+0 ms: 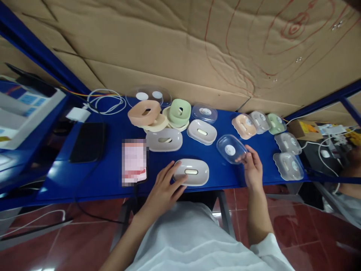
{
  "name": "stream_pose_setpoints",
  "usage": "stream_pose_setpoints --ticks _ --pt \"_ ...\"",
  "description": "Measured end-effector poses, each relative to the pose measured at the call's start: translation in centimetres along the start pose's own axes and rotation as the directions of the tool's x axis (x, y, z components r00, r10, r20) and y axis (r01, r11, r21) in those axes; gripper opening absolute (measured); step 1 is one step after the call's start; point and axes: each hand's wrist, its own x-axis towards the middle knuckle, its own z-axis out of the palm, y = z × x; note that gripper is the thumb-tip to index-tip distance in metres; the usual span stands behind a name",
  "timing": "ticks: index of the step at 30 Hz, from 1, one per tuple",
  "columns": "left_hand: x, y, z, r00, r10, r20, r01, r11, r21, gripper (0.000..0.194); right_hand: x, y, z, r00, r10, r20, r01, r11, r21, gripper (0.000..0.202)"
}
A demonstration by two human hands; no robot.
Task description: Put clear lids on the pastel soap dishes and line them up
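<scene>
From where I stand, the person's left hand [165, 188] lies at the lower middle of the frame, its fingers spread over the left end of a pale grey box [199, 165] with a cream slot piece [191, 172] set in its top. The right hand [252, 165], right of centre, pinches the right edge of a clear lid [229, 140] between thumb and fingers; the lid is tilted, carries a round white sticker, and is well apart from the box. Both are near the front edge of the blue table [222, 177]. Just behind them, in the middle of the frame, a second grey box [197, 128] sits beside a clear lid stack [208, 117]. Left of that I see a peach shell [138, 116], a green shell [180, 116] and a grey shell [175, 141] bunched around some cream plates [158, 125]. At the right of the frame stand five boxes under clear covers, among them a peach covered box [239, 126] and a green covered box [278, 124]. A blurred-out phone [134, 162] lies left of the left hand, a white cable [117, 107] coils at upper left, and cardboard [141, 45] with red pen lines backs the table.
</scene>
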Motion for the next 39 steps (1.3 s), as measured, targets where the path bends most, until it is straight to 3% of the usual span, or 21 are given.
stream_pose_setpoints --ticks 2,4,6,9,14,17,19,21,25,28,36,39 --pt "0.4 -0.1 0.1 1.0 0.019 0.013 -0.019 1.0 -0.018 0.029 -1.2 0.5 -0.6 0.992 0.0 -0.124 -0.014 0.993 -0.115 0.055" --pt "0.8 -0.2 0.1 0.999 0.033 0.028 -0.032 0.999 -0.037 0.029 -2.0 0.4 -0.8 0.988 -0.103 -0.114 0.06 0.943 -0.327 0.056" --pt "1.1 -0.2 0.2 0.998 0.034 0.05 -0.031 0.998 -0.061 0.028 -2.7 -0.3 -0.9 0.98 -0.17 0.1 0.197 0.855 -0.479 0.057" --pt "1.3 -0.1 0.1 0.998 0.011 0.067 -0.004 0.995 -0.096 0.03 -3.5 -1.3 -1.4 0.892 -0.141 0.429 0.376 0.759 -0.532 0.066" --pt "1.0 0.1 -0.4 0.995 -0.051 0.09 0.064 0.987 -0.149 0.041 -3.8 -2.2 -3.1 0.81 -0.018 0.586 0.416 0.722 -0.553 0.087" --pt "0.9 0.2 -0.7 0.991 -0.091 0.101 0.11 0.972 -0.207 0.051 -3.7 -3.3 -3.2 0.795 -0.007 0.606 0.406 0.749 -0.524 0.084" --pt "0.8 0.2 -0.7 0.987 -0.12 0.103 0.142 0.961 -0.239 0.057 -3.7 -4.4 -2.0 0.789 -0.093 0.608 0.431 0.789 -0.438 0.079" --pt "0.8 0.2 -0.5 0.982 -0.15 0.115 0.176 0.949 -0.26 0.065 -4.0 -5.7 0.2 0.743 -0.207 0.637 0.512 0.789 -0.34 0.08" --pt "0.6 -0.1 0.2 0.979 -0.163 0.125 0.193 0.938 -0.289 0.08 -4.6 -8.0 5.5 0.562 -0.344 0.752 0.727 0.638 -0.252 0.081" --pt "0.4 -0.4 0.5 0.98 -0.163 0.117 0.191 0.94 -0.282 0.08 -5.0 -9.2 7.8 0.482 -0.388 0.786 0.82 0.515 -0.249 0.077" --pt "0.2 -0.7 0.6 0.97 -0.206 0.127 0.234 0.931 -0.281 0.085 -3.7 -9.5 8.2 0.383 -0.417 0.824 0.891 0.4 -0.212 0.079" --pt "0.1 -0.8 0.6 0.965 -0.223 0.141 0.255 0.926 -0.279 0.086 -3.3 -9.1 8.5 0.373 -0.434 0.82 0.902 0.378 -0.21 0.081"
